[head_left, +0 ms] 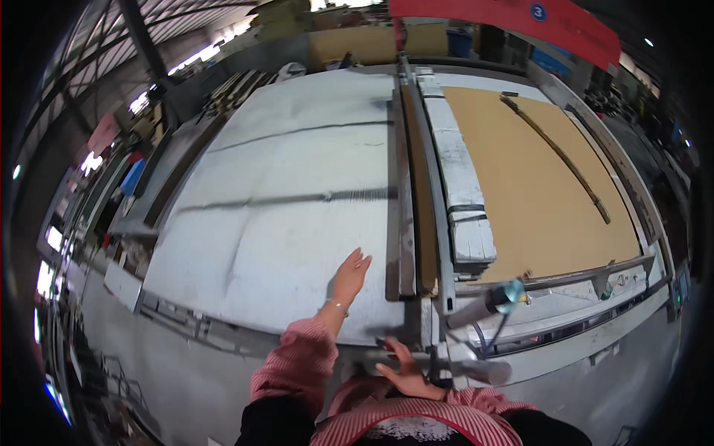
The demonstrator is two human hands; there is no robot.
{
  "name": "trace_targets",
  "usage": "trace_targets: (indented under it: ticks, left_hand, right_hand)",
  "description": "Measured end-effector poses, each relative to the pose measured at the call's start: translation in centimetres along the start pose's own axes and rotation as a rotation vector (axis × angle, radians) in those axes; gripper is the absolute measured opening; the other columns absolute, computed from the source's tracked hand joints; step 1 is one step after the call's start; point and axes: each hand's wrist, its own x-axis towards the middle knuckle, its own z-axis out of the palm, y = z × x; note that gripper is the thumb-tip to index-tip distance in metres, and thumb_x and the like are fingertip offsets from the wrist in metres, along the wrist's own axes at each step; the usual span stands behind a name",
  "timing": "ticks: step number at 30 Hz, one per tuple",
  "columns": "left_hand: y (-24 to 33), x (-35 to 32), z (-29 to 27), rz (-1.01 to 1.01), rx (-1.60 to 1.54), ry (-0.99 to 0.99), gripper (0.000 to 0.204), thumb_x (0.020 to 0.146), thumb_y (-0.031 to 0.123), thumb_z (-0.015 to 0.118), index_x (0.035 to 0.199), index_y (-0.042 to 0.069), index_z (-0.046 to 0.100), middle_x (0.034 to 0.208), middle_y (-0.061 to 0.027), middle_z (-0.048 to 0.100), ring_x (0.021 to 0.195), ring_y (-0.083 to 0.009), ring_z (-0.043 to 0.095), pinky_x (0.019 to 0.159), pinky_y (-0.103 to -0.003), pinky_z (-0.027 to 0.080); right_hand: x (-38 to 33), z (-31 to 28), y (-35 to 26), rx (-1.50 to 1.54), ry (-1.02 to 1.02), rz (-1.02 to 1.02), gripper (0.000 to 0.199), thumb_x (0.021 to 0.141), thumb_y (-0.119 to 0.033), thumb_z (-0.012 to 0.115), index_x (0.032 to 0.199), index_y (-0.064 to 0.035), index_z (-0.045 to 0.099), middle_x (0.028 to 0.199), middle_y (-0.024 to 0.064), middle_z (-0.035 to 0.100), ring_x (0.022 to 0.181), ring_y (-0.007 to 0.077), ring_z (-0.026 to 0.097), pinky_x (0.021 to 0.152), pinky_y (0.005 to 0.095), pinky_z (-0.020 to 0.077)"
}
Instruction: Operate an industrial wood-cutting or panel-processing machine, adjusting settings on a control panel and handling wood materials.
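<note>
My left hand (351, 276) reaches out over the white tabletop (297, 260), fingers stretched and nothing in them. Its fingertips point towards the long rail (405, 223) that divides the two surfaces; whether they touch the top I cannot tell. Closer to my body, my right hand (409, 373) hovers at the table's front edge, thumb and fingers apart. A dark small tip (381, 343) shows by its fingers. Beside that hand lies a grey cylinder (487, 370), and a tube with a teal end (506, 296) stands beyond it, partly blurred.
Right of the rail runs a strapped white bar stack (455, 163) beside a tan sheet (535, 193). A long dark rod (561, 160) lies across that sheet. Overhead hangs a red panel (506, 26). Metal framing (550, 281) borders the right front.
</note>
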Motion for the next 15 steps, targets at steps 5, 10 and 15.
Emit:
trace_targets:
  ticks: [5,10,15]
  left_hand:
    - [2.2,16.3,5.2,0.065,0.016,-0.187,0.072,0.091,0.039,0.058,0.140,-0.006,0.031,0.142,-0.0256,0.038,0.132,-0.0296,0.039,0.107,-0.033,0.031]
    - [0.3,28.2,10.2,0.053,-0.182,-0.215,0.078,0.091,0.048,0.051,0.144,-0.003,0.025,0.148,-0.0231,0.029,0.139,-0.0316,0.026,0.112,-0.034,0.022]
    - [0.2,31.0,14.0,0.095,-0.494,-0.210,0.073,0.095,0.039,0.046,0.148,0.000,0.014,0.155,-0.0148,0.016,0.143,-0.0243,0.015,0.114,-0.031,0.013]
  right_hand:
    - [5.0,1.1,0.5,0.107,0.320,0.196,0.067,0.084,-0.017,0.069,0.137,0.0010,0.032,0.132,0.0227,0.045,0.123,0.0323,0.045,0.103,0.0393,0.0354]
    - [9.7,3.5,0.0,-0.330,0.635,0.166,0.067,0.079,-0.015,0.070,0.135,0.0019,0.037,0.129,0.0250,0.046,0.119,0.0397,0.046,0.100,0.0398,0.0387]
    - [13.3,5.0,2.1,-0.796,0.892,-0.057,0.042,0.076,-0.035,0.072,0.105,-0.0069,0.061,0.106,0.0182,0.064,0.094,0.0356,0.063,0.085,0.0337,0.0518]
